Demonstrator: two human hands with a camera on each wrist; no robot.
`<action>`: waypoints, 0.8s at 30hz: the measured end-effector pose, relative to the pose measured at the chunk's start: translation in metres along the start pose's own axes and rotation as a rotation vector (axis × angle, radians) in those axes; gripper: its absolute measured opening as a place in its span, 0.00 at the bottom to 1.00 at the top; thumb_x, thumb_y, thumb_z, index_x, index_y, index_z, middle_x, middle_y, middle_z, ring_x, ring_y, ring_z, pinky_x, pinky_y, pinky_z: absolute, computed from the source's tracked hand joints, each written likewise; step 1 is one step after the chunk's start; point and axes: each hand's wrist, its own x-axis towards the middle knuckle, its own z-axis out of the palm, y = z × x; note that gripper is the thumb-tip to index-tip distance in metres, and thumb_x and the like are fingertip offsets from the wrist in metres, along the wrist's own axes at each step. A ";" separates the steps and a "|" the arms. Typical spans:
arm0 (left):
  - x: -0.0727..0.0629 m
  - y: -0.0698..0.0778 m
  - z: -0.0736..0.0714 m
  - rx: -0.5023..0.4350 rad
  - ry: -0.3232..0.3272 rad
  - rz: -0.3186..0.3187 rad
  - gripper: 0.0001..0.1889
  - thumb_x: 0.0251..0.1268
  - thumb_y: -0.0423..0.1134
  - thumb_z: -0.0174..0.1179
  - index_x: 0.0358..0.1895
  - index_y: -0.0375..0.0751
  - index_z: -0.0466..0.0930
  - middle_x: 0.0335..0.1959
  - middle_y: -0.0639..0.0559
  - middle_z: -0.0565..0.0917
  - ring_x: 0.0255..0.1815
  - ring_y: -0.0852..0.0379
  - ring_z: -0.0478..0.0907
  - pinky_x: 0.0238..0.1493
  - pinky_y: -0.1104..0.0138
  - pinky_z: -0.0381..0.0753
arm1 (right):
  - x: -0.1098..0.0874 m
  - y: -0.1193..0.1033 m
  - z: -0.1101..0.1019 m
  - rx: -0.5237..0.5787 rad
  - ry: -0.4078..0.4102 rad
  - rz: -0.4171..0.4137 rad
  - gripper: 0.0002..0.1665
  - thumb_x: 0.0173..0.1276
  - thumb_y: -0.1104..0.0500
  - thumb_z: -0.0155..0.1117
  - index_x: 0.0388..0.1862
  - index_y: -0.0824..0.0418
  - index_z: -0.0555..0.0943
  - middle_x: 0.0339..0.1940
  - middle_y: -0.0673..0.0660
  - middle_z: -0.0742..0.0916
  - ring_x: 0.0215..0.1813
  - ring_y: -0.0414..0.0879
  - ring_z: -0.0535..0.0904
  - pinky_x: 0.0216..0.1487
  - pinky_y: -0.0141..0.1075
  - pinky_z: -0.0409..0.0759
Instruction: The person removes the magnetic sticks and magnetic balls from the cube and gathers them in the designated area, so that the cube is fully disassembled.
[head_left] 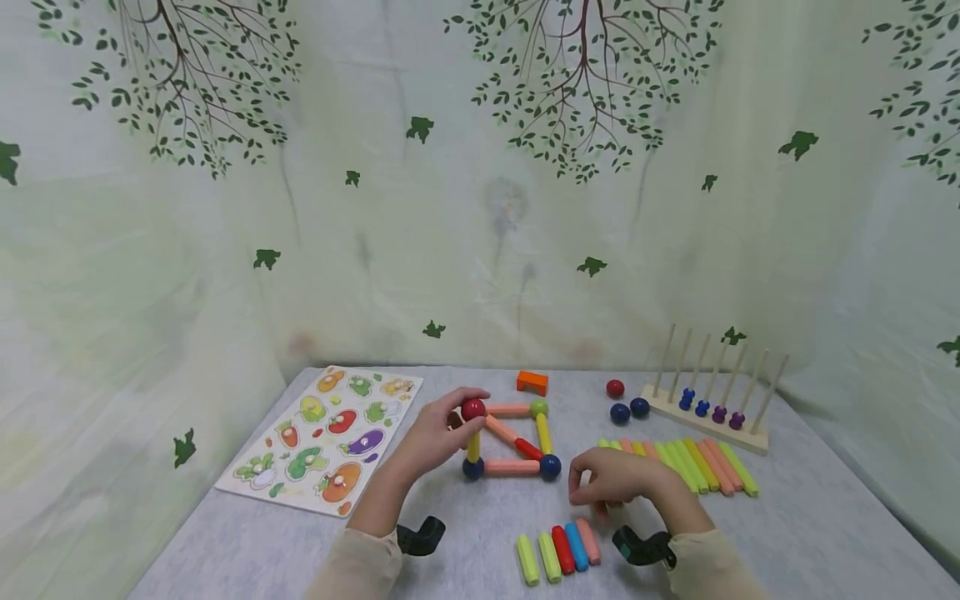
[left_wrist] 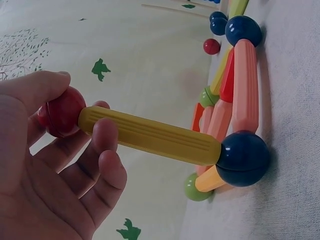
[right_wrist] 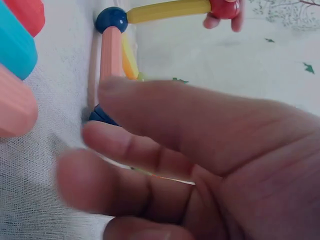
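My left hand (head_left: 426, 440) pinches a red ball (left_wrist: 67, 111) between thumb and fingers. The ball sits atop an upright yellow stick (left_wrist: 155, 139), whose lower end meets a dark blue ball (left_wrist: 244, 159). From there a pink stick (head_left: 512, 468) runs to another dark blue ball (head_left: 550, 467). Pink, red and yellow sticks and a green ball (head_left: 538, 407) complete a frame lying on the table. Right of it, my right hand (head_left: 626, 477) hovers with loosely bent fingers, nothing between them. In the right wrist view its fingers (right_wrist: 145, 102) cover part of the frame.
Several loose sticks (head_left: 564, 550) lie near the front; a row of sticks (head_left: 693, 467) is at right. A pegged wooden rack (head_left: 705, 417) stands behind, beside loose balls (head_left: 620, 413). An orange block (head_left: 532, 382) sits at the back, a vegetable picture board (head_left: 322, 442) at left.
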 end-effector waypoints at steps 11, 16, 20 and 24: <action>0.002 -0.005 0.002 -0.049 -0.077 -0.050 0.19 0.71 0.40 0.61 0.62 0.51 0.72 0.44 0.44 0.82 0.31 0.53 0.79 0.33 0.63 0.81 | 0.005 -0.015 -0.005 0.020 0.341 -0.170 0.10 0.71 0.54 0.65 0.48 0.53 0.80 0.25 0.50 0.82 0.25 0.45 0.75 0.28 0.36 0.75; 0.002 -0.010 0.003 -0.134 -0.117 -0.103 0.15 0.71 0.44 0.61 0.56 0.46 0.75 0.40 0.42 0.84 0.32 0.52 0.78 0.37 0.56 0.82 | 0.003 -0.039 0.000 0.035 0.481 -0.231 0.15 0.71 0.55 0.64 0.56 0.50 0.78 0.33 0.48 0.84 0.25 0.44 0.76 0.28 0.35 0.77; 0.001 -0.012 0.004 -0.120 -0.120 -0.065 0.14 0.70 0.45 0.63 0.55 0.48 0.80 0.39 0.45 0.85 0.33 0.54 0.79 0.38 0.58 0.82 | 0.006 -0.061 0.007 0.032 0.537 -0.308 0.23 0.70 0.55 0.65 0.63 0.48 0.74 0.39 0.48 0.85 0.25 0.42 0.75 0.27 0.33 0.76; 0.001 -0.010 0.010 -0.098 -0.113 -0.016 0.13 0.68 0.45 0.65 0.51 0.48 0.81 0.39 0.46 0.86 0.30 0.55 0.81 0.36 0.61 0.83 | 0.012 -0.077 0.012 -0.002 0.572 -0.383 0.30 0.71 0.49 0.65 0.70 0.47 0.70 0.44 0.49 0.85 0.25 0.40 0.75 0.28 0.32 0.76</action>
